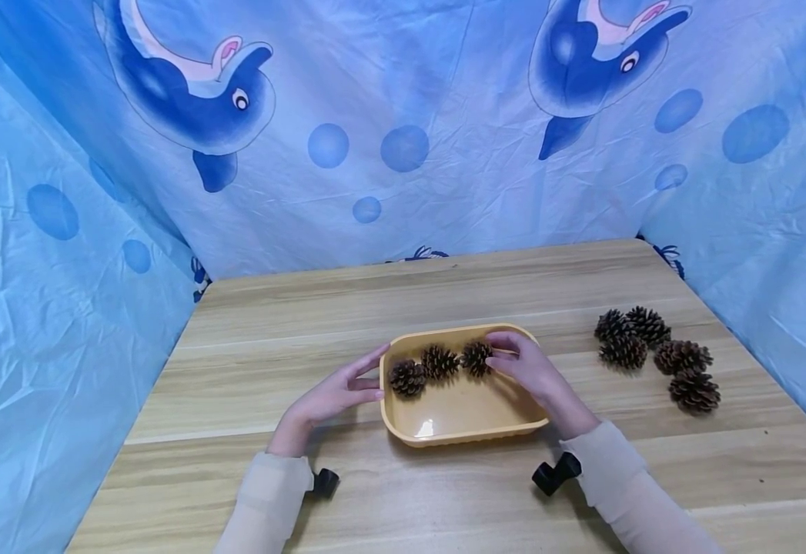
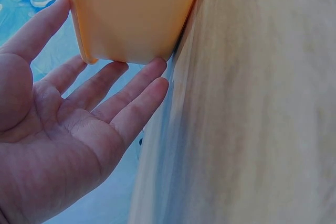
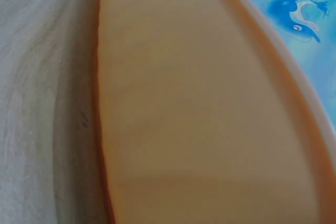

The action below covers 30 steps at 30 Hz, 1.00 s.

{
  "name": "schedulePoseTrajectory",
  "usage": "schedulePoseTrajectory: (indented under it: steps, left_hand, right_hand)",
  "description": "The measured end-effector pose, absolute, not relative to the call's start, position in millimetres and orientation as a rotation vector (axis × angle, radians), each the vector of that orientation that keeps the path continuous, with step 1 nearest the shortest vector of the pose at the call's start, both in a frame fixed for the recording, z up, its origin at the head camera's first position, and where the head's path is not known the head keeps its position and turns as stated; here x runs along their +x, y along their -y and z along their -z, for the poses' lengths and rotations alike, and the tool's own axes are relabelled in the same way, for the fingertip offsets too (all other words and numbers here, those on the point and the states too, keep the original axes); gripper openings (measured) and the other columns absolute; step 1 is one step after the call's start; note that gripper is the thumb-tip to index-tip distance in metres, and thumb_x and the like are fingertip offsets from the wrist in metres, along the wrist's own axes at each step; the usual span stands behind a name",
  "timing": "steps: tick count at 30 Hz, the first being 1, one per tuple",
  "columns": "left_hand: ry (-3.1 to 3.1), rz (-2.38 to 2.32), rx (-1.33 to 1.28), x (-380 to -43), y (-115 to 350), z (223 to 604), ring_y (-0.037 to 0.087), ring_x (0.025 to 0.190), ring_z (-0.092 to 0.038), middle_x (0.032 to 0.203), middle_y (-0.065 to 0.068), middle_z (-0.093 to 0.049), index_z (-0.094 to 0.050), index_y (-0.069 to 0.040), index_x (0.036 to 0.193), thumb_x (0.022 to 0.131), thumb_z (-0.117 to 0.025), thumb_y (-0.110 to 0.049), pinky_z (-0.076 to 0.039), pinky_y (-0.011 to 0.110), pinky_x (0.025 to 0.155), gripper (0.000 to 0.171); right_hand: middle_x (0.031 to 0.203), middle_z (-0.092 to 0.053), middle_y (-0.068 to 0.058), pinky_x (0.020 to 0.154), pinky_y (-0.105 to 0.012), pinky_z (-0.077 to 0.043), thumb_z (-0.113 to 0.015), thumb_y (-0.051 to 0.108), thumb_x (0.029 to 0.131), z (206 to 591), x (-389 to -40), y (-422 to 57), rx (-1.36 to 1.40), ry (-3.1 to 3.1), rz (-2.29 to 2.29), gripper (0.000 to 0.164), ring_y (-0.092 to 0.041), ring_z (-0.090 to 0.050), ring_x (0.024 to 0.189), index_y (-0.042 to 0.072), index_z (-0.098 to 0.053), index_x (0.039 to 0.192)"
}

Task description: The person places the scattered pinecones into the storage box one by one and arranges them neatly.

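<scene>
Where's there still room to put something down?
On the table, left of the left hand, and behind the tray up to the curtain. Inside the tray, the near part's bare. It's crowded along the tray's far side, where three pine cones and the right hand are, and on the table's right, with five more cones.

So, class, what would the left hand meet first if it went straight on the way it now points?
Most likely the left end wall of the yellow tray. The left hand is right at it, seemingly touching, though exact contact is hard to judge.
</scene>
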<state>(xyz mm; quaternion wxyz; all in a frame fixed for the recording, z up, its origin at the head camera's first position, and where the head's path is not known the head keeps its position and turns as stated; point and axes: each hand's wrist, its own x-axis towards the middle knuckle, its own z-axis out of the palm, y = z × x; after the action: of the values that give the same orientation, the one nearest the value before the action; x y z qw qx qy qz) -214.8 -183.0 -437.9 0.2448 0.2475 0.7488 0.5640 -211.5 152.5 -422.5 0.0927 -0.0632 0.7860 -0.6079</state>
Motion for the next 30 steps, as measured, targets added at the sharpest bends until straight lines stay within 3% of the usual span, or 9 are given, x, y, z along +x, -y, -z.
schedulePoseTrajectory:
  steps: [5,10,15,18,21,23,26,30]
  left_hand:
    - [-2.048,-1.531,0.683,-214,182,439,0.044,0.137,-0.039,0.162,0.017,-0.016,-0.015,-0.015,0.156,0.092,-0.063,-0.009,-0.039,0.049,0.111,0.081]
    - [-2.047,-1.528,0.678,-214,182,440,0.044,0.137,-0.039,0.162,0.017,-0.016,-0.015,-0.015,0.156,0.092,-0.063,-0.009,-0.038,0.05,0.112,0.081]
    - [-2.039,-1.533,0.68,-216,182,440,0.045,0.137,-0.038,0.161,0.018,-0.016,-0.014,-0.016,0.156,0.092,-0.063,-0.011,-0.038,0.05,0.112,0.081]
    - [-2.02,-1.544,0.676,-216,182,440,0.045,0.139,-0.036,0.163,0.016,-0.013,-0.014,-0.015,0.156,0.092,-0.062,-0.009,-0.039,0.05,0.111,0.081]
    - [-2.018,-1.546,0.676,-216,183,439,0.045,0.139,-0.034,0.163,0.015,-0.011,-0.013,-0.014,0.156,0.092,-0.063,-0.01,-0.039,0.049,0.111,0.081]
    - [-2.021,-1.543,0.674,-216,183,438,0.045,0.14,-0.034,0.163,0.015,-0.01,-0.013,-0.013,0.156,0.092,-0.063,-0.01,-0.039,0.049,0.112,0.081]
    - [-2.053,-1.528,0.675,-216,183,437,0.044,0.141,-0.033,0.163,0.015,-0.012,-0.014,-0.014,0.156,0.092,-0.063,-0.011,-0.036,0.05,0.113,0.08]
    - [-2.088,-1.514,0.682,-216,182,436,0.043,0.14,-0.034,0.162,0.016,-0.014,-0.016,-0.014,0.156,0.092,-0.063,-0.01,-0.034,0.051,0.115,0.079]
  right_hand:
    - [0.144,-0.041,-0.032,0.111,-0.052,-0.04,-0.057,0.002,0.092,420,-208,-162,-0.172,-2.353,1.761,0.052,-0.048,-0.044,0.131,-0.009,-0.038,0.139]
    - [0.144,-0.043,-0.029,0.111,-0.051,-0.04,-0.057,0.007,0.094,412,-200,-173,-0.189,-2.383,1.749,0.052,-0.044,-0.046,0.131,-0.007,-0.038,0.141]
    - [0.142,-0.046,-0.029,0.101,-0.021,-0.049,-0.056,0.012,0.097,404,-191,-190,-0.196,-2.458,1.796,0.05,-0.042,-0.048,0.129,-0.007,-0.04,0.14]
    - [0.142,-0.047,-0.027,0.091,-0.004,-0.045,-0.056,0.017,0.098,397,-185,-205,-0.149,-2.546,1.782,0.049,-0.019,-0.059,0.121,-0.005,-0.041,0.14]
    - [0.14,-0.05,-0.026,0.087,-0.001,-0.044,-0.056,0.018,0.098,393,-179,-220,-0.102,-2.663,1.764,0.048,0.009,-0.056,0.104,-0.005,-0.044,0.138]
    - [0.136,-0.053,-0.026,0.085,0.0,-0.044,-0.057,0.016,0.098,392,-174,-229,-0.078,-2.739,1.767,0.045,0.019,-0.05,0.097,-0.006,-0.046,0.136]
    - [0.12,-0.065,-0.004,0.082,0.001,-0.045,-0.058,0.017,0.098,393,-167,-244,-0.016,-2.819,1.778,0.045,0.02,-0.051,0.095,-0.007,-0.048,0.134]
    - [0.102,-0.054,0.034,0.078,0.001,-0.045,-0.059,0.024,0.097,395,-157,-262,0.103,-2.878,1.783,0.045,0.022,-0.052,0.092,-0.003,-0.05,0.132]
